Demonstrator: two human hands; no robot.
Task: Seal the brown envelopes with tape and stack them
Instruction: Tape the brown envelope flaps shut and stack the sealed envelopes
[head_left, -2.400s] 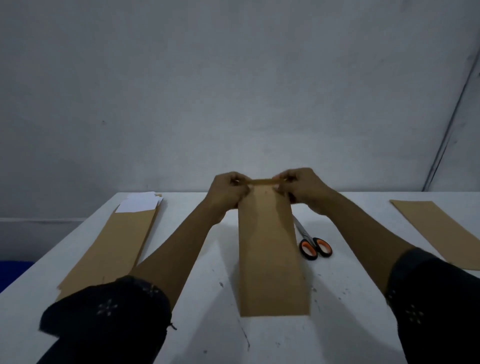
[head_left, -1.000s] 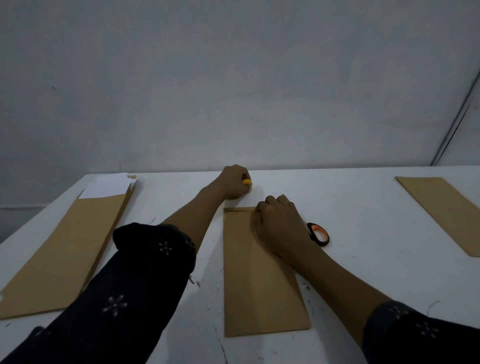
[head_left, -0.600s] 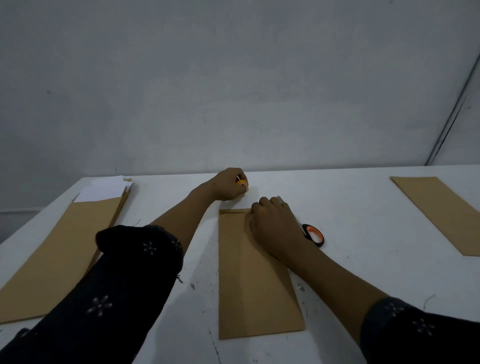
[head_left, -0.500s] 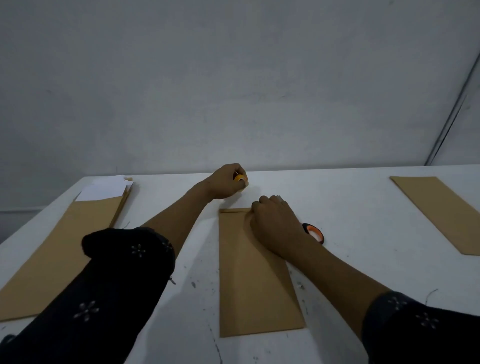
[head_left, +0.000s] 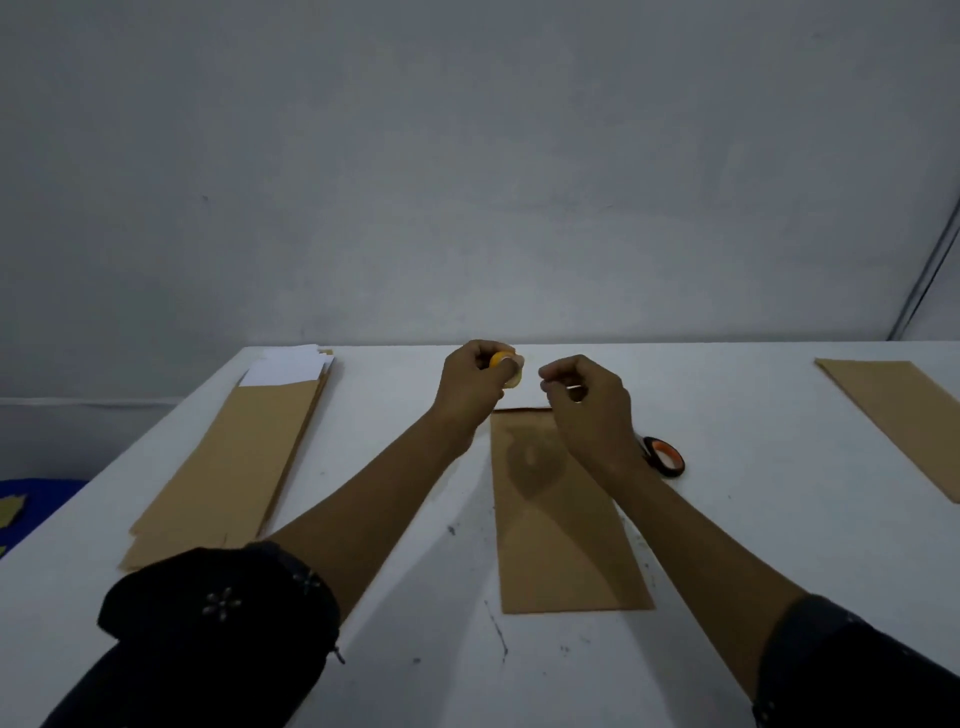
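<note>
Two hands raised over a white table (head_left: 727, 545), above the far end of a brown envelope (head_left: 561, 519) lying flat at centre. Left hand (head_left: 467, 384) curled round a small yellow tape roll (head_left: 503, 361), gripped at the fingertips just beyond the envelope's top edge. Right hand (head_left: 587, 400) close beside it, fingers bent inward, thumb and forefinger pressed together as if pinching; whether a strip of tape sits between them, impossible to tell in the dim light. Shadow of the hands cast on the envelope's upper half. Orange-and-black scissors (head_left: 664, 457) on the table just right of the envelope, partly hidden behind the right wrist. At far left, a stack of brown envelopes (head_left: 234, 457) with white paper (head_left: 285, 366) showing at the open far ends. At far right, one more brown envelope (head_left: 898, 415) lying flat, well apart from the rest. Dark sleeves (head_left: 223, 623) pushed up on both forearms. Plain grey wall (head_left: 467, 182) behind.
</note>
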